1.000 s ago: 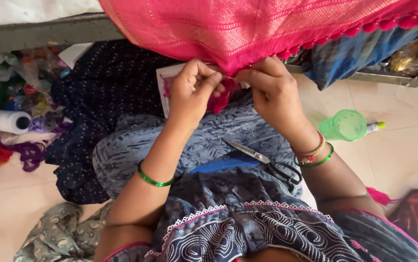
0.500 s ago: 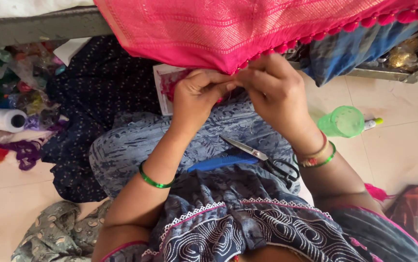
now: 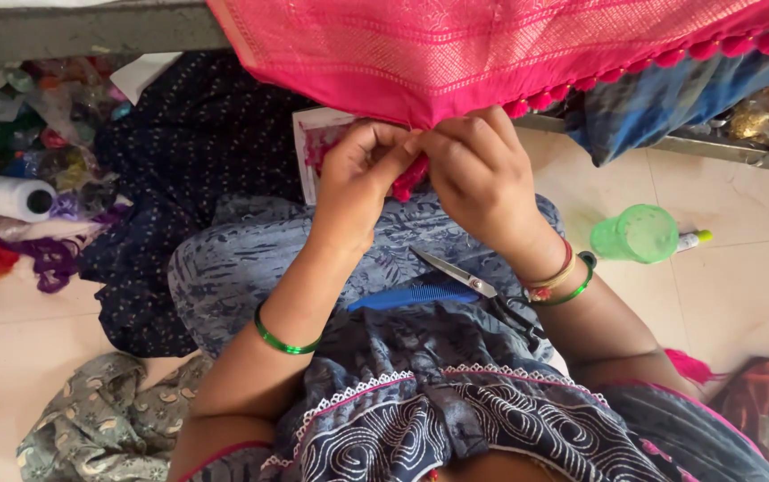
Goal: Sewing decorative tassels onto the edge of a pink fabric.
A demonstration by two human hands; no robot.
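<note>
At the pink cloth's [image 3: 491, 54] lower edge, a pink tassel [image 3: 408, 177] is pinched between the closed fingers of the left hand [image 3: 357, 183] and right hand [image 3: 482, 183], apparently to steady it. Scissors [image 3: 478, 290] and a blue comb [image 3: 415, 295] are kept on the lap, within reach.

Bare floor [image 3: 741, 286] right of lap; green cup [image 3: 634, 234] stands there. Scissors [image 3: 478, 290], comb [image 3: 413, 295] on lap; cloth heaps left.

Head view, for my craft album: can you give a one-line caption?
Both hands, left hand and right hand, pinch a pink tassel at the pink woven cloth's edge.
</note>
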